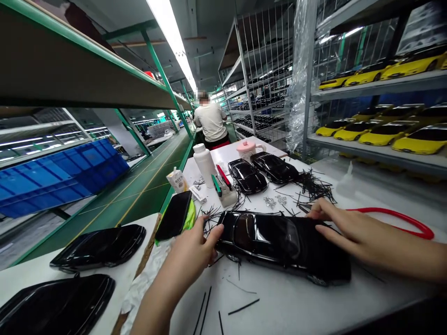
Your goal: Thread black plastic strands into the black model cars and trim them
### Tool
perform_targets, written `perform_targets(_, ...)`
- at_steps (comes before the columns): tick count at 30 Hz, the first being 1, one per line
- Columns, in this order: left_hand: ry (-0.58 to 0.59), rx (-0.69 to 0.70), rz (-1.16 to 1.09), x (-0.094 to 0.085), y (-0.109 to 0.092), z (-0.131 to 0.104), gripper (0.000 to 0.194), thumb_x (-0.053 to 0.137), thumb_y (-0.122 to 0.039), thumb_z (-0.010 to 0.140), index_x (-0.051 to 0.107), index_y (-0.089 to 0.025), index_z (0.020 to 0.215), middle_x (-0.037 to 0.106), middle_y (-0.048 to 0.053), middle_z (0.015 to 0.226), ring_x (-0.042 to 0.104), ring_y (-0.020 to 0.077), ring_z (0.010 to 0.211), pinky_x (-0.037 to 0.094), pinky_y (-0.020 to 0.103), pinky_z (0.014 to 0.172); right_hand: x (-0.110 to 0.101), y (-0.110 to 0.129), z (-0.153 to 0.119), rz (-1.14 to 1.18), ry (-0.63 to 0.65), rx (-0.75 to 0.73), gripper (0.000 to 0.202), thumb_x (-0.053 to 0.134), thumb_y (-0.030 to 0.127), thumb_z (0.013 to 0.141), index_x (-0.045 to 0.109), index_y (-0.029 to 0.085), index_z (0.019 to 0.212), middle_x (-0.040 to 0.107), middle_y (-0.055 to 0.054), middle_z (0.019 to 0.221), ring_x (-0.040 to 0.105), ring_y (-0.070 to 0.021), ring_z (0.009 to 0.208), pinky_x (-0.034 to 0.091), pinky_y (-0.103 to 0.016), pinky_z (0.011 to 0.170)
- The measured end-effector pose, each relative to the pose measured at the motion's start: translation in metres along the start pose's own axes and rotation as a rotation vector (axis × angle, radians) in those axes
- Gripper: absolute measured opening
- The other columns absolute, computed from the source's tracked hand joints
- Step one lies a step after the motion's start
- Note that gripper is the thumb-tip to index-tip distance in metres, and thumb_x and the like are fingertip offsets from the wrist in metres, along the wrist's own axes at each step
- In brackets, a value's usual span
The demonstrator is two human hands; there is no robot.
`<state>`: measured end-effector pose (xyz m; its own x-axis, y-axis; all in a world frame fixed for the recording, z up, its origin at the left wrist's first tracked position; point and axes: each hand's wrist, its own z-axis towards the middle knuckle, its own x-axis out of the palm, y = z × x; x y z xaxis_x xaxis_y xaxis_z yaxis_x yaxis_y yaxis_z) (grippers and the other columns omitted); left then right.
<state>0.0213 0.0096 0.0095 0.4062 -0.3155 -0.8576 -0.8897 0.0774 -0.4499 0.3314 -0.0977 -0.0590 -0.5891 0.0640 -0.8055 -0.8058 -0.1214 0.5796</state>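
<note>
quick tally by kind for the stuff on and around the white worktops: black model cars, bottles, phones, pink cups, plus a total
Black model cars: 5
Bottles, one white, one translucent: 2
Phone: 1
Pink cup: 1
Total: 9

The black car between the hands hides its underside, and its end near the right hand [340,223] is blurred. Some fingers of the left hand [195,249] are out of sight; both forearms run off the picture. The lowest dark car [56,307] at left is cut by the edge. The silver bits [269,202] are too small to identify, the print on the carton [177,180] illegible, and the clear bottle [345,184] blurred.
</note>
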Motion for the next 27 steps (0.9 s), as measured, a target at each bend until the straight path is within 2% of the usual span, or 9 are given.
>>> perform_targets(4,-0.019,0.037,0.040,0.003,0.000,0.005,0.076,0.040,-0.066,0.093,0.035,-0.020,0.153,0.074,0.006,0.081,0.072,0.0336,0.086,0.049,0.043,0.084,0.008,0.020,-0.009,-0.034,-0.028,-0.130,0.019,0.037,0.030,0.101,0.055,0.026,0.097,0.072,0.000,0.077,0.071,-0.0197,0.065,0.051,-0.031,0.058)
perform_targets(7,-0.034,0.053,0.147,0.008,0.002,0.011,0.076,0.040,-0.065,0.093,0.038,-0.021,0.154,0.072,0.011,0.103,0.068,0.0360,0.101,0.047,0.048,0.092,0.026,0.031,-0.010,-0.141,-0.159,-0.256,0.017,0.037,0.021,0.101,0.054,0.024,0.098,0.068,0.002,0.068,0.067,-0.0184,0.053,0.046,-0.030,0.048)
perform_targets(10,-0.130,0.146,0.201,0.017,0.004,0.021,0.072,0.036,-0.059,0.095,0.043,-0.017,0.153,0.060,0.018,0.131,0.058,0.0375,0.125,0.041,0.053,0.107,0.043,0.043,-0.002,-0.181,-0.381,-0.340,0.012,0.042,0.019,0.101,0.052,0.020,0.108,0.071,-0.002,0.080,0.072,-0.0189,0.063,0.052,-0.029,0.052)
perform_targets(13,-0.133,0.341,0.093,0.028,0.006,0.031,0.067,0.033,-0.053,0.098,0.044,-0.016,0.152,0.048,0.016,0.151,0.044,0.0313,0.143,0.031,0.049,0.121,0.052,0.054,0.006,-0.141,-0.489,-0.371,0.018,0.043,0.016,0.101,0.051,0.018,0.117,0.074,-0.007,0.096,0.075,-0.0200,0.084,0.058,-0.030,0.068)
perform_targets(15,-0.080,0.409,0.027,0.034,0.007,0.035,0.064,0.031,-0.052,0.100,0.042,-0.018,0.153,0.043,0.011,0.159,0.038,0.0259,0.150,0.024,0.045,0.127,0.053,0.059,0.009,-0.125,-0.500,-0.361,0.016,0.043,0.013,0.100,0.052,0.018,0.111,0.072,-0.006,0.091,0.073,-0.0196,0.080,0.058,-0.030,0.067)
perform_targets(18,-0.031,0.405,-0.016,0.039,0.007,0.037,0.063,0.029,-0.052,0.102,0.041,-0.021,0.155,0.039,0.006,0.164,0.032,0.0214,0.154,0.018,0.042,0.130,0.054,0.061,0.008,-0.078,-0.495,-0.316,0.012,0.043,0.011,0.098,0.050,0.019,0.102,0.066,-0.004,0.079,0.068,-0.0168,0.066,0.053,-0.026,0.057)
perform_targets(22,-0.005,0.394,-0.028,0.038,0.006,0.037,0.062,0.031,-0.055,0.102,0.040,-0.025,0.156,0.038,0.002,0.165,0.031,0.0214,0.155,0.017,0.045,0.131,0.056,0.063,0.004,-0.011,-0.535,-0.211,0.006,0.046,0.014,0.097,0.046,0.020,0.099,0.062,-0.003,0.076,0.066,-0.0159,0.063,0.051,-0.024,0.054)
perform_targets(27,-0.003,0.375,0.006,0.035,0.008,0.037,0.062,0.029,-0.059,0.103,0.037,-0.031,0.158,0.035,-0.003,0.167,0.028,0.0224,0.157,0.017,0.046,0.131,0.060,0.064,0.003,0.051,-0.596,-0.119,0.008,0.045,0.014,0.097,0.042,0.021,0.098,0.054,0.001,0.072,0.057,-0.0129,0.054,0.045,-0.023,0.049)
